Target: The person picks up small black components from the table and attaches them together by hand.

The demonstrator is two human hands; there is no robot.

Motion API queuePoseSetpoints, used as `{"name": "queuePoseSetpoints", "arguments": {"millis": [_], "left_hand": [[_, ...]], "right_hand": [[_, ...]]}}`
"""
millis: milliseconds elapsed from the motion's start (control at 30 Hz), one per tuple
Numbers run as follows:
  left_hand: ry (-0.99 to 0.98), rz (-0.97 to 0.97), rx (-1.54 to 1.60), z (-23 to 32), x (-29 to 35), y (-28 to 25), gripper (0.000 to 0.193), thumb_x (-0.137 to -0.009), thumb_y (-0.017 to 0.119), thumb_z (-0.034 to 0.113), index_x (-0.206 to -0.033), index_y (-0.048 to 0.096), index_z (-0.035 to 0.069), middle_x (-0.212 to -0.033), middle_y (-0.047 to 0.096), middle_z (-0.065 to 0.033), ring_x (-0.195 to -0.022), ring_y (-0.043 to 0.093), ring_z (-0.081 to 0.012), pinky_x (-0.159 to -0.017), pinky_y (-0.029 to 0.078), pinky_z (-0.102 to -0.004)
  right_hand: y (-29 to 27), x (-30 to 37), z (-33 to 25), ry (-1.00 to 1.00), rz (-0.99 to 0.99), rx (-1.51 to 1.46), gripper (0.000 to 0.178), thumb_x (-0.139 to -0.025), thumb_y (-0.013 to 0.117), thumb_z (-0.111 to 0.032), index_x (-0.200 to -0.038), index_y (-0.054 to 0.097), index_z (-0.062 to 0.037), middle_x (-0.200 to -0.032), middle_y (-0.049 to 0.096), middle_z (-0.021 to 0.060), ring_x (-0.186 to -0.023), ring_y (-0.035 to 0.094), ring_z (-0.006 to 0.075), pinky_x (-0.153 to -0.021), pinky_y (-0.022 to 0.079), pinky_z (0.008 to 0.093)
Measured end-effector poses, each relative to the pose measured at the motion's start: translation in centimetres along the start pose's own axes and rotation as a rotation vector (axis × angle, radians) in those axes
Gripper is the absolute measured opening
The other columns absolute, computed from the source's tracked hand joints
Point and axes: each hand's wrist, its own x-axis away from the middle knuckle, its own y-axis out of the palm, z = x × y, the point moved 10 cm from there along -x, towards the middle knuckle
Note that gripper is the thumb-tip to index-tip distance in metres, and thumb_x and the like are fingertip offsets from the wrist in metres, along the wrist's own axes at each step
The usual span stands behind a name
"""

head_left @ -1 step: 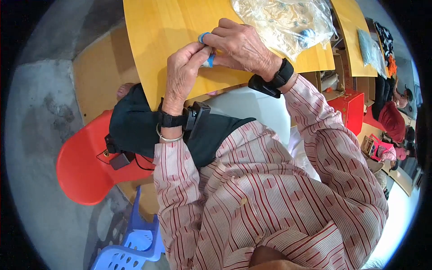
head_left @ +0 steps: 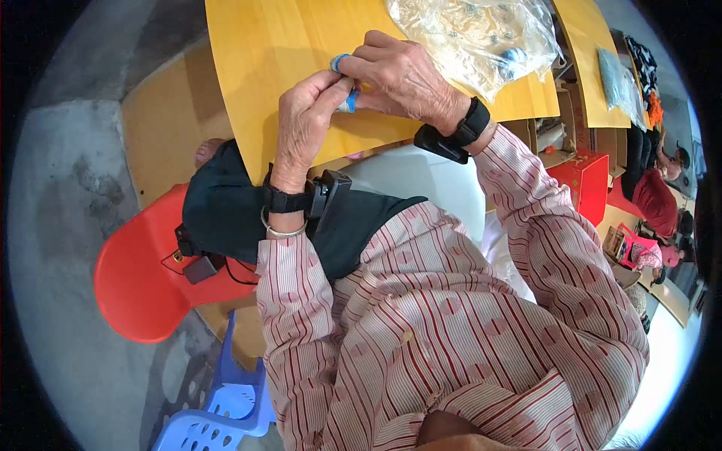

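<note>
Over the near part of the yellow tabletop point(head_left: 256, 75), my two hands meet with their fingertips together. My left hand point(head_left: 301, 124) has thumb and fingers pinched against the tips of my right hand. Fingers of my right hand point(head_left: 398, 75) are curled inward, with blue-and-white tape point(head_left: 348, 103) wrapped on the thumb and a blue band on a fingertip. Whatever lies between the fingertips is too small or hidden to make out. To the right of my right hand, a clear plastic bag point(head_left: 474, 37) with small dark and blue pieces rests on the table.
A red chair point(head_left: 143, 270) stands at left, and a blue plastic stool point(head_left: 218, 410) is below it. On the right are a red box point(head_left: 583, 184), another yellow table point(head_left: 594, 52) with a plastic bag, and other people farther off. A white rounded surface point(head_left: 421, 184) lies below the table edge.
</note>
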Motion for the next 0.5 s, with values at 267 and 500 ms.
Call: {"name": "queuePoseSetpoints", "arguments": {"millis": [267,500], "left_hand": [[0.02,0.015,0.051,0.57,0.12,0.08,0.027,-0.087,0.056,0.02,-0.093,0.063,-0.005,-0.074,0.062,-0.0062,-0.07,0.054,-0.0096,-0.065,0.044,-0.0237],[0.032,-0.012,-0.041,0.46,0.18,-0.06,0.025,-0.087,0.056,0.019,-0.091,0.063,-0.005,-0.073,0.061,-0.0042,-0.068,0.053,-0.0081,-0.063,0.044,-0.0235]], "right_hand": [[-0.1,0.3,-0.09,-0.013,0.024,-0.066,0.033,-0.067,0.072,-0.027,-0.09,0.054,-0.0096,-0.074,0.057,0.0033,-0.076,0.056,0.023,-0.062,0.05,0.0336],[-0.09,0.26,-0.3,-0.05,0.039,-0.072,0.035,-0.067,0.071,-0.027,-0.091,0.053,-0.0088,-0.076,0.056,0.0038,-0.079,0.055,0.0232,-0.063,0.05,0.0332]]}}
